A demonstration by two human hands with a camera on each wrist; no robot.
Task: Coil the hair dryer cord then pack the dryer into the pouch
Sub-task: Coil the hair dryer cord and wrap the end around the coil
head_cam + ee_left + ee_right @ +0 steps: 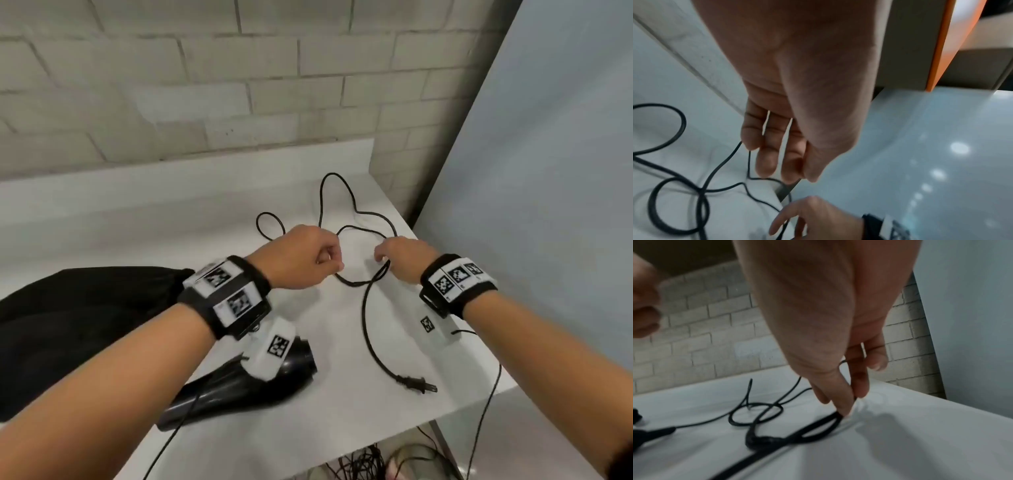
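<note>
The black hair dryer (236,387) lies on the white table (325,421) under my left forearm. Left of it lies the black pouch (85,325). The dryer's black cord (364,315) sprawls in loose loops across the far right part of the table, and its plug (419,384) rests near the right edge. My left hand (334,262) is curled and grips the cord in the middle; in the left wrist view the cord (682,123) runs up behind that hand's (801,178) fingers. My right hand (382,258) pinches the cord (764,438) between thumb and forefinger (853,402), low on the tabletop.
A brick wall (205,85) stands behind the table and a grey panel (548,171) closes the right side. The table's right edge (479,401) is close to my right wrist. Tangled cables (363,462) lie below the table's front edge.
</note>
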